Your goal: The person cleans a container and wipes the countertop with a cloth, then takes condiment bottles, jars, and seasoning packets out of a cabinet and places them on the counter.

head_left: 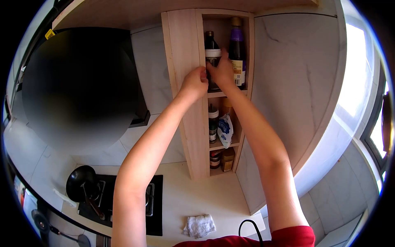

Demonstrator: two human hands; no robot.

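Observation:
A white-lidded jar [213, 53] with a dark body stands in the top compartment of a narrow wooden shelf [181, 53]. My right hand [223, 73] reaches into that compartment, its thumb and fingers closed around the jar's right side. At the shelf's left upright, my left hand [195, 83] has curled fingers beside the jar; its fingertips are partly hidden, and what they grip does not show. Behind the jar rises a dark bottle [210, 39]. To the right stands a taller bottle [237, 49] with a purple neck and a pale label.
Lower compartments hold a dark jar [212, 123], a white-and-blue packet [225, 129] and a brown jar [227, 159]. Left are a black range hood [78, 86] and a wok [82, 183] on the stove [155, 218]. A folded cloth [199, 225] lies on the counter [185, 195].

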